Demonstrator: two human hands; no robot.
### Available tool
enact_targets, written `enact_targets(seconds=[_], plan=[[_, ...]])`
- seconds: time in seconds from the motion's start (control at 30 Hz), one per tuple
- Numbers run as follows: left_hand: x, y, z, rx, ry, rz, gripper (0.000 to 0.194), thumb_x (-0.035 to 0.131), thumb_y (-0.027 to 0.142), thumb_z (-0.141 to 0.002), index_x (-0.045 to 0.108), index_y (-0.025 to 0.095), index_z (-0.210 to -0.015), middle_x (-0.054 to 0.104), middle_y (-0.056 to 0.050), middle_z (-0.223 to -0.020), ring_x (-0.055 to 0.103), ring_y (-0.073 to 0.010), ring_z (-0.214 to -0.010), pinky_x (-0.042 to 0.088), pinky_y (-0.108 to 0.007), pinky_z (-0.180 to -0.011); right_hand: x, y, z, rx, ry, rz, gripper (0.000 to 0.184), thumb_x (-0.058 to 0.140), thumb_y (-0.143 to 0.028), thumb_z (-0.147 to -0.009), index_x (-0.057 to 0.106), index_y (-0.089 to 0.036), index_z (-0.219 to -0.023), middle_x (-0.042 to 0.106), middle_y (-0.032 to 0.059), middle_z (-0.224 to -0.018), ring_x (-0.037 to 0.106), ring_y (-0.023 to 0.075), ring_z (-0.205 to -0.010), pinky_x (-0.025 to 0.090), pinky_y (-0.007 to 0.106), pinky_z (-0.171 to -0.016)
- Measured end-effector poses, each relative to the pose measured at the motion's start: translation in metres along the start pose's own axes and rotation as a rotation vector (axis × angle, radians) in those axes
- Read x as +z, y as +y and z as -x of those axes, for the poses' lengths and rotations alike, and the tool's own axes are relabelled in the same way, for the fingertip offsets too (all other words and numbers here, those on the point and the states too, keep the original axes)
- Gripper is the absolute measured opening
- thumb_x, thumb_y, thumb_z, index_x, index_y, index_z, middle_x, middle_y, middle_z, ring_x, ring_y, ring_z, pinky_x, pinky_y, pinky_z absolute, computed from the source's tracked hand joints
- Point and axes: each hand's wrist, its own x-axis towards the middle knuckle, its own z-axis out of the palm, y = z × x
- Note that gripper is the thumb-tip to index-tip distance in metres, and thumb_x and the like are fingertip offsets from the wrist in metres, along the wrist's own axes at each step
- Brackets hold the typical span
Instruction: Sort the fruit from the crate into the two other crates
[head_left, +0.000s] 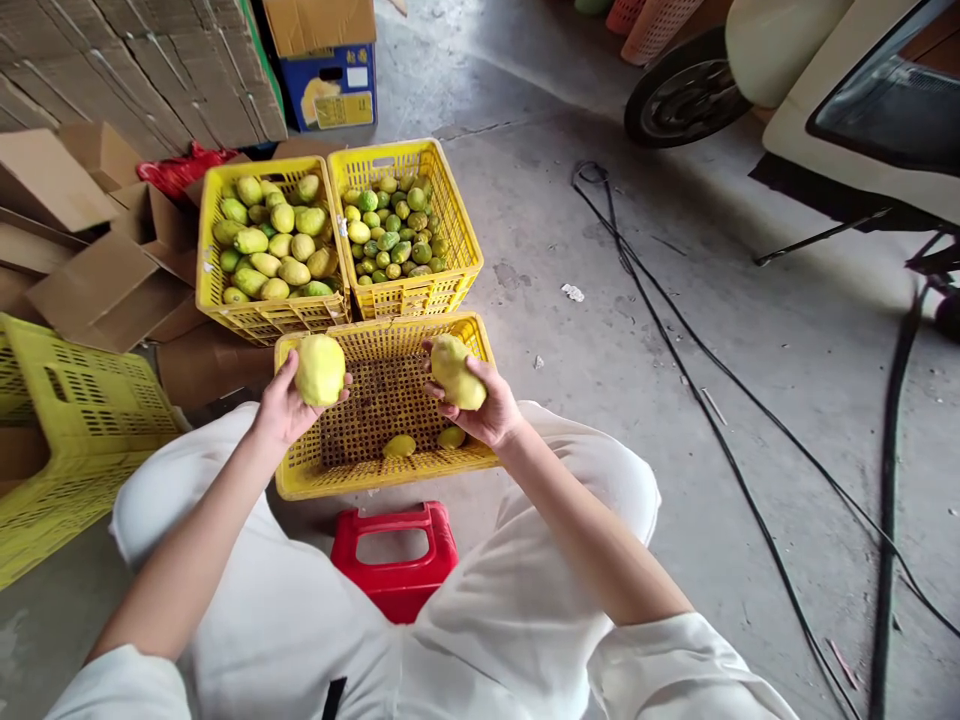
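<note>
My left hand (286, 405) is closed around a rounded, lumpy yellow-green fruit (320, 370), much like a large lemon. In my right hand (480, 400) is a longer yellow-green fruit (456, 372) of the same sort. Both are held up over the near yellow crate (390, 480), one on its left side and one on its right. At the bottom of that crate lie two smaller yellow fruits (399, 446). Behind it stand a left crate (274, 322) of large yellow-green fruits and a right crate (459, 215) of smaller, greener ones.
A red plastic stool (442, 545) shows between my knees. Flattened and open cardboard boxes (112, 280) and a yellow-green crate (97, 410) are on the left. Black cables (690, 385) run over the concrete floor on the right, near a parked vehicle (795, 110).
</note>
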Motion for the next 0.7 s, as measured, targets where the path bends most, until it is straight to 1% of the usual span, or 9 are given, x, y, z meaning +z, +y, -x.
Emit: enact_targets(seconds=[0.1, 0.17, 0.23, 0.3, 0.33, 0.43, 0.53, 0.63, 0.7], plan=[[0.003, -0.007, -0.002, -0.056, -0.046, -0.004, 0.037, 0.067, 0.046, -0.089, 0.068, 0.014, -0.11, 0.073, -0.007, -0.088, 0.073, -0.0192, -0.068, 0.068, -0.035, -0.067, 0.002, 0.004, -0.001, 0.026, -0.044, 0.018, 0.036, 0.081, -0.031, -0.076, 0.065, -0.022, -0.107, 0.07, -0.0026, -0.08, 0.065, 0.0114, -0.062, 0.048, 0.013, -0.041], [0.007, -0.007, -0.001, -0.072, -0.048, 0.022, 0.038, 0.064, 0.046, -0.09, 0.069, 0.014, -0.11, 0.074, -0.008, -0.09, 0.075, -0.0222, -0.075, 0.069, -0.04, -0.074, 0.003, 0.004, -0.001, 0.04, -0.025, 0.032, 0.032, 0.076, -0.038, -0.082, 0.065, -0.021, -0.106, 0.073, 0.0009, -0.085, 0.07, 0.0151, -0.069, 0.055, 0.018, -0.047], [0.012, -0.004, 0.002, -0.061, -0.031, 0.075, 0.039, 0.057, 0.046, -0.092, 0.069, 0.014, -0.11, 0.076, -0.012, -0.097, 0.077, -0.0283, -0.089, 0.068, -0.046, -0.081, 0.003, 0.001, 0.0, 0.027, 0.001, 0.025, 0.031, 0.066, -0.041, -0.088, 0.064, -0.02, -0.111, 0.076, 0.0059, -0.097, 0.074, 0.0205, -0.082, 0.063, 0.028, -0.061], [0.017, 0.0, 0.005, -0.034, -0.03, 0.132, 0.037, 0.053, 0.043, -0.093, 0.068, 0.014, -0.111, 0.076, -0.016, -0.107, 0.076, -0.0324, -0.101, 0.066, -0.05, -0.086, 0.004, -0.003, 0.001, -0.03, 0.022, 0.015, 0.029, 0.06, -0.037, -0.089, 0.061, -0.022, -0.114, 0.076, 0.0072, -0.105, 0.076, 0.0243, -0.091, 0.066, 0.037, -0.071], [0.019, 0.002, 0.006, -0.021, -0.031, 0.149, 0.034, 0.052, 0.04, -0.094, 0.068, 0.015, -0.111, 0.076, -0.017, -0.109, 0.075, -0.0327, -0.103, 0.066, -0.05, -0.086, 0.004, -0.005, 0.002, -0.067, 0.034, 0.007, 0.029, 0.06, -0.034, -0.088, 0.06, -0.024, -0.115, 0.076, 0.0064, -0.106, 0.076, 0.0247, -0.092, 0.066, 0.039, -0.071], [0.024, 0.003, 0.006, -0.043, -0.026, 0.145, 0.03, 0.052, 0.039, -0.097, 0.067, 0.015, -0.109, 0.076, -0.015, -0.102, 0.076, -0.0266, -0.088, 0.067, -0.039, -0.073, 0.004, -0.008, 0.003, -0.116, 0.048, -0.02, 0.03, 0.064, -0.032, -0.086, 0.058, -0.026, -0.114, 0.075, 0.0024, -0.097, 0.075, 0.0209, -0.081, 0.065, 0.033, -0.064], [0.026, -0.004, 0.003, -0.109, -0.017, 0.093, 0.031, 0.058, 0.043, -0.096, 0.065, 0.014, -0.101, 0.072, -0.01, -0.083, 0.07, -0.0174, -0.062, 0.06, -0.024, -0.052, 0.004, -0.005, 0.003, -0.032, 0.016, -0.031, 0.036, 0.069, -0.033, -0.083, 0.058, -0.024, -0.116, 0.072, -0.0007, -0.087, 0.067, 0.0141, -0.062, 0.056, 0.022, -0.048], [0.028, -0.014, 0.002, -0.16, 0.061, 0.01, 0.025, 0.06, 0.036, -0.093, 0.064, 0.013, -0.101, 0.071, -0.009, -0.076, 0.069, -0.0179, -0.057, 0.059, -0.024, -0.05, 0.004, 0.0, 0.0, 0.104, 0.033, 0.005, 0.034, 0.068, -0.036, -0.084, 0.058, -0.02, -0.113, 0.072, 0.0012, -0.083, 0.063, 0.0136, -0.053, 0.049, 0.02, -0.039], [0.029, -0.018, 0.004, -0.217, 0.098, -0.019, 0.028, 0.055, 0.033, -0.093, 0.065, 0.011, -0.107, 0.074, -0.012, -0.079, 0.072, -0.0218, -0.06, 0.062, -0.029, -0.053, 0.004, 0.002, 0.0, 0.164, 0.065, 0.026, 0.031, 0.061, -0.04, -0.088, 0.059, -0.02, -0.111, 0.075, 0.0057, -0.087, 0.067, 0.0183, -0.059, 0.054, 0.026, -0.043]])
